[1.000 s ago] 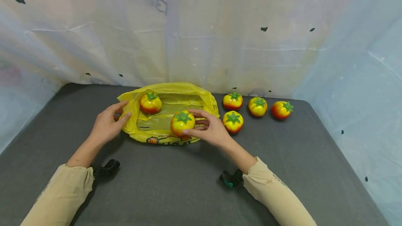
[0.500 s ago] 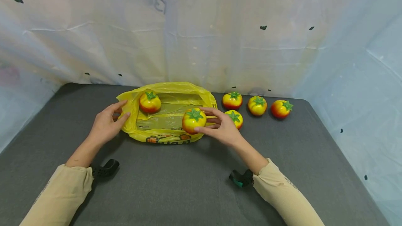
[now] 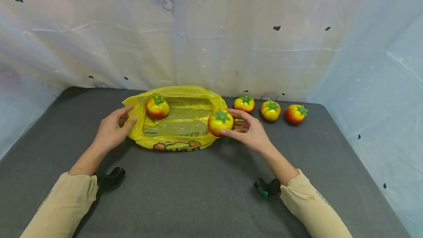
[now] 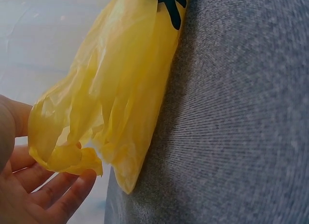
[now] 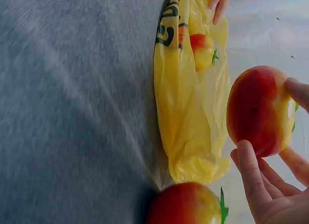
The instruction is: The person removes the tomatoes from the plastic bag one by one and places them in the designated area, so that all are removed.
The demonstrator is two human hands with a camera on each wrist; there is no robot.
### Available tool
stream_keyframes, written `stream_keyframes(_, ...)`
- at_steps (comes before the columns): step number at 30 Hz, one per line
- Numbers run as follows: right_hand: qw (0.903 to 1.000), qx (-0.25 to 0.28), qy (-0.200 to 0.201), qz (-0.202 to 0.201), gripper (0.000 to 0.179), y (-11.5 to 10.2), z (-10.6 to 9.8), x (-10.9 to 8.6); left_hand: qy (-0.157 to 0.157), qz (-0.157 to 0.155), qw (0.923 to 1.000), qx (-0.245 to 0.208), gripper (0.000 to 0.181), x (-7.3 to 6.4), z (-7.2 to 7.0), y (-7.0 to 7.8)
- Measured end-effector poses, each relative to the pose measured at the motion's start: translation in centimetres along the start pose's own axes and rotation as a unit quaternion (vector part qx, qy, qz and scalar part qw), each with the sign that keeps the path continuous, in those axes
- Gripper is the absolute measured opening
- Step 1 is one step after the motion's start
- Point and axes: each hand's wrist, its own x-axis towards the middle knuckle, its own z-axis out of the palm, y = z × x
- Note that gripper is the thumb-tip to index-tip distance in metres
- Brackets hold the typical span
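My right hand grips a shiny yellow-and-red toy tomato with a green star-shaped top. It is held up at the right end of an open yellow plastic bag, overlapping the rim in the head view. At the bag's left end my left hand holds the rim between thumb and fingers; its wrist view shows the fingers around the thin plastic. Inside the bag, on the left, lies another toy tomato. One more toy tomato sits on the table, mostly hidden behind my right hand in the head view.
Along the table's back right stand three more toy tomatoes: one near the bag, a middle one and an outer one. Pale plastic sheeting rises behind the dark grey table and along its sides.
My right hand has carried the toy tomato rightward, from over the bag's front part to its right end. The left hand stays in place on the bag's rim.
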Motion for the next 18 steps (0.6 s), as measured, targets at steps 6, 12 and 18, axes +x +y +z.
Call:
stream_keyframes(6,0.9998,-0.001,0.017,0.002,0.061,0.3,-1.1,-0.5,-0.001,-0.001,1.0000,0.001,0.054,-0.1,0.0,-0.1)
stream_keyframes(12,0.9991,-0.009,0.037,0.020,0.060,0.4,-2.3,-1.1,-0.002,-0.004,1.0000,0.003,0.054,-0.1,0.1,-0.1)
stream_keyframes(18,0.9980,-0.021,0.051,0.031,0.061,0.7,-3.6,-1.8,-0.006,-0.012,0.9999,0.001,0.054,-0.1,0.3,-0.2)
